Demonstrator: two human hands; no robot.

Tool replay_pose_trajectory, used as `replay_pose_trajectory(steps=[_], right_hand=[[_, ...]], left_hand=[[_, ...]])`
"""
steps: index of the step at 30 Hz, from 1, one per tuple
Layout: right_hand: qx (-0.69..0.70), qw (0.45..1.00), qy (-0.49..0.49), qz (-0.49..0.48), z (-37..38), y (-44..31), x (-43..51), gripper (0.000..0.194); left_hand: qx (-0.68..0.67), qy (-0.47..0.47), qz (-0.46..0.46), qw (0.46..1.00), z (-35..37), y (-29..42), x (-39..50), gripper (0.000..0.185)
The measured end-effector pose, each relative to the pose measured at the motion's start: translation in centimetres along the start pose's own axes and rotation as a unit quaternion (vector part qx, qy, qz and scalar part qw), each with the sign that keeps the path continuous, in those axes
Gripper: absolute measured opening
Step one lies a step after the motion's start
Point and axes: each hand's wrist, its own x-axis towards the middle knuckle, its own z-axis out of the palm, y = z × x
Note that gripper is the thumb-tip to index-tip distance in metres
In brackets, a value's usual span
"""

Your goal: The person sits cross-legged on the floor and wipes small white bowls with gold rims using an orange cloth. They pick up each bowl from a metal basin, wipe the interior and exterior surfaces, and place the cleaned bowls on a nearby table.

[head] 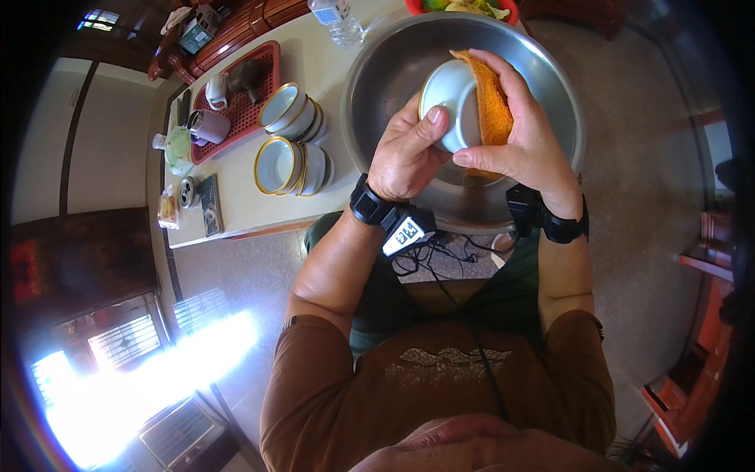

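Observation:
My left hand [404, 147] grips a white ceramic bowl [443, 88] with a gold rim, its thumb on the outer wall. The bowl is tipped on its side, with its underside turned towards my right hand [531, 133]. That hand presses an orange cloth [494, 103] against the bowl's base, fingers over the cloth's far edge and thumb near the bowl's lower side. Both hands are above a wide stainless steel basin [377, 76]. The bowl's inside is hidden from me. Left of the basin, two stacks of similar gold-rimmed bowls, a nearer one [276, 167] and a farther one [281, 106], stand on the table.
On the pale table [242, 206], a red plastic basket tray [236, 130] holds a mug, a pinkish cup and a dark object. A plastic bottle [342, 26] and a red fruit bowl [513, 12] stand beyond. Black cables [430, 259] hang between my legs.

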Motion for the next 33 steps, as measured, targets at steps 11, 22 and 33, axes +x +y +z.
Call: replay_pose_trajectory(steps=[11, 22, 33], right_hand=[[0.134, 0.990, 0.006, 0.050, 0.7, 0.7, -0.2, 0.096], [0.104, 0.994, 0.022, 0.035, 2.0, 0.0, -0.3, 0.085], [-0.045, 0.996, 0.067, -0.025, 2.1, -0.2, -0.5, 0.068]], left_hand=[[0.144, -0.042, 0.083, 0.985, -0.5, -1.6, -0.2, 0.030], [0.189, -0.023, 0.211, 0.959, 0.1, -2.1, 0.1, 0.032], [0.310, 0.052, 0.213, 0.925, 0.8, -1.9, 0.1, 0.024]])
